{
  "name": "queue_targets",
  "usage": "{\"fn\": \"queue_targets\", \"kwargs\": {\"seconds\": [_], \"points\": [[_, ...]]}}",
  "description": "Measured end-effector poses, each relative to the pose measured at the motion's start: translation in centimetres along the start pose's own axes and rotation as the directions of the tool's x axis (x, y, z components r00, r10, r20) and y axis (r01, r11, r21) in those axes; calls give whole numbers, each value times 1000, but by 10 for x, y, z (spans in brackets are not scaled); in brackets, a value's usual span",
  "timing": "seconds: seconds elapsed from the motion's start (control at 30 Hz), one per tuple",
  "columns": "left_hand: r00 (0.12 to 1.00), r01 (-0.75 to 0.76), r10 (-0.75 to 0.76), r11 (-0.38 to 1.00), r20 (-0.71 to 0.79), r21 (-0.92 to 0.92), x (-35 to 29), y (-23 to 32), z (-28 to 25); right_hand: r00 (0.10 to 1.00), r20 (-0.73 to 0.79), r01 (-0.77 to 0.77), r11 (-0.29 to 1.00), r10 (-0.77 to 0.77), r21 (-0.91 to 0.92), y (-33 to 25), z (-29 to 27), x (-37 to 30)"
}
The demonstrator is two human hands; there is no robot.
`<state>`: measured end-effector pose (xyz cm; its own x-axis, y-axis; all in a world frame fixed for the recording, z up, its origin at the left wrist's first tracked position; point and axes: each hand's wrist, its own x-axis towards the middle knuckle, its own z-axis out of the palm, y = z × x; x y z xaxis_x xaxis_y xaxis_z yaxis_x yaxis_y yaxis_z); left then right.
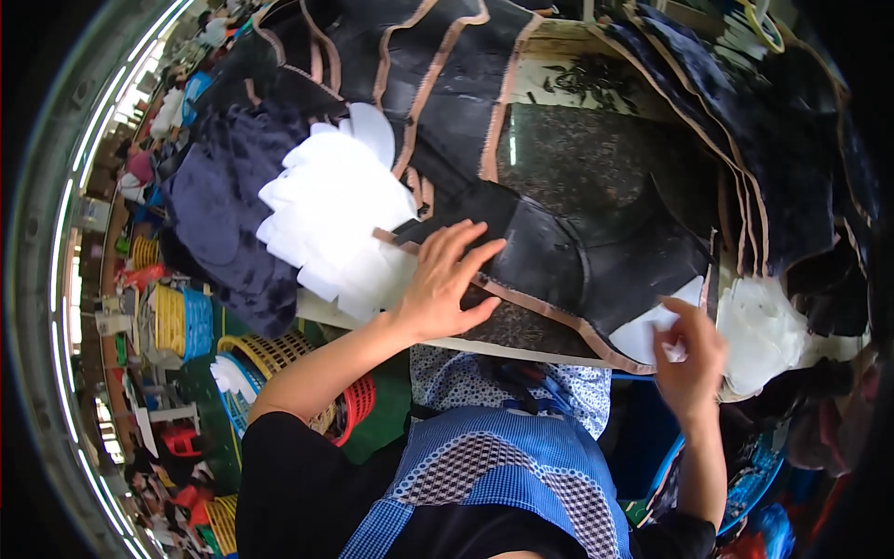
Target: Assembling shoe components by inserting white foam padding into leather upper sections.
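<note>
Black panel looks light, limp; I'd grip tan edge at six o'clock; left hand, fingers spread; right hand, four o'clock, pinching: can't tell.

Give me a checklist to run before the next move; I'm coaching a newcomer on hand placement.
1. Left hand spread at the left end of the black piece: ok.
2. White piece lying at the black piece's right end: ok.
3. Right hand gripping the white piece: cannot tell; its fingers are blurred.
4. White piece's whole outline visible: not ok; the right hand covers part.
5. Dark scraps apart from the black piece: ok, at the table's far side.
</note>
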<state>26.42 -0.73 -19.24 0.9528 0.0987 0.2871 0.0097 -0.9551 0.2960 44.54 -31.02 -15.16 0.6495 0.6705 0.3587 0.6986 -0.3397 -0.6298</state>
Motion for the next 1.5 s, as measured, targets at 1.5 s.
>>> {"fn": "queue_targets", "kwargs": {"seconds": [1.5], "points": [[582, 221, -813, 128, 25, -967, -164, -41, -24, 238, 675, 701, 605, -699, 379, -157, 205, 178]]}}
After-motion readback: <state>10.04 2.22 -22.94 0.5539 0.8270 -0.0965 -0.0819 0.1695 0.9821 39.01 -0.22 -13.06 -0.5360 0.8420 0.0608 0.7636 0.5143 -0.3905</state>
